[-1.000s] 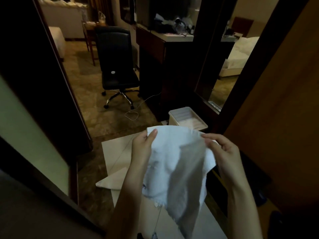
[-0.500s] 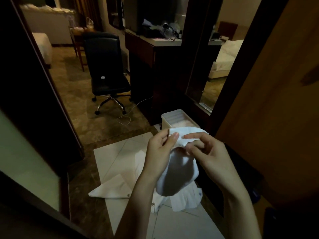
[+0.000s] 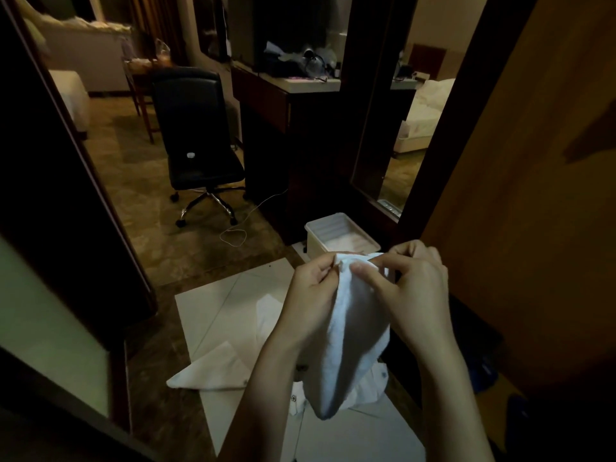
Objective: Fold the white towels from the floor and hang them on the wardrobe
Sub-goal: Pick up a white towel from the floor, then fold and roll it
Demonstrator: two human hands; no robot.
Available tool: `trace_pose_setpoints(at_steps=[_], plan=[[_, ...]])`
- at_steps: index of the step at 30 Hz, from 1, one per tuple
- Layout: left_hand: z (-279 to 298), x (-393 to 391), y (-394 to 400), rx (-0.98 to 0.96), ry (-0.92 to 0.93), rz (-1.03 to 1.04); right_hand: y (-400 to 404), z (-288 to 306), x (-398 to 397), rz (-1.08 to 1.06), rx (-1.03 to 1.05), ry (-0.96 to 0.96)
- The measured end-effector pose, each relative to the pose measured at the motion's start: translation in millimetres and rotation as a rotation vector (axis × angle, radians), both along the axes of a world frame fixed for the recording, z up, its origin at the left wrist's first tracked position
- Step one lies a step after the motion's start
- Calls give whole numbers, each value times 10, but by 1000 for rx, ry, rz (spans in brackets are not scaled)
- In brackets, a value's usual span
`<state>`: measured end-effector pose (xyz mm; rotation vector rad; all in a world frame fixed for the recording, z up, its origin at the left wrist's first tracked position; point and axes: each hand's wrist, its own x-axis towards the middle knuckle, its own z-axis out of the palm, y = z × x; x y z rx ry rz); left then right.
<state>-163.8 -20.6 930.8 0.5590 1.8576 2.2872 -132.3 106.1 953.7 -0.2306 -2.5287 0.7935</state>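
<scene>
Here both hands (left hand point(image 3: 311, 295), right hand point(image 3: 408, 291)) pinch the white towel point(image 3: 353, 348).

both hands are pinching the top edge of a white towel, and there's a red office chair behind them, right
Not quite. The office chair is black, not red, as the head view shows. The rest holds: the left hand and right hand both pinch the top edge of the white towel.

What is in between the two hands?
In the head view, the top edge of the white towel lies bunched between the left hand and right hand; both pinch it.
</scene>
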Motion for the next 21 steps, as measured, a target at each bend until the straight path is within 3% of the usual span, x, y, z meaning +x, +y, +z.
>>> trace_pose_setpoints(at_steps=[9,15,21], plan=[[-12,-43,-66,-10,-64,-69,25,-42,-31,-34,94,62],[-53,-56,-37,-87,7,-28,22,-104,-63,9,185,161],[-121,-108,-122,-225,89,76,-11,-268,-127,93,93,192]])
